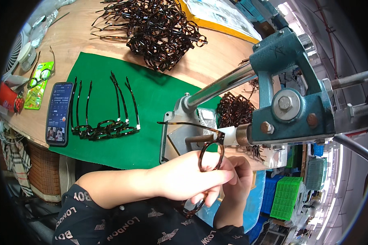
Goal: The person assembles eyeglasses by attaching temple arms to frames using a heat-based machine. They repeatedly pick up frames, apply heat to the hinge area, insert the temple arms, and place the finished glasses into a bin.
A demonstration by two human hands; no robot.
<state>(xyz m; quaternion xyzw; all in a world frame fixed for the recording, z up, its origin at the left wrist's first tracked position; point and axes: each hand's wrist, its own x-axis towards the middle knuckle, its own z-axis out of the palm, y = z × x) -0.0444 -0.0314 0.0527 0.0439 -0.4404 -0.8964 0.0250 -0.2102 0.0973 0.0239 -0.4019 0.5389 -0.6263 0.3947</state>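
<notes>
My left hand point(189, 173) is closed round a dark tortoiseshell eyeglass frame point(201, 159), just in front of a teal bench press point(290, 106). One temple of the frame reaches left past the press's white tip point(230, 135), and one rim hangs below my fingers. My right hand point(239, 173) is closed beside it, fingertips meeting those of my left hand; what they pinch is hidden. Several similar frames point(106, 130) lie together on a green mat point(98, 69), their temples pointing away from me.
A large heap of tortoiseshell frames point(159, 32) sits at the back, with a pile of dark parts point(235, 110) behind the press. A phone point(60, 114) lies at the mat's left edge beside a green packet point(39, 87). Green crates point(286, 198) stand lower right.
</notes>
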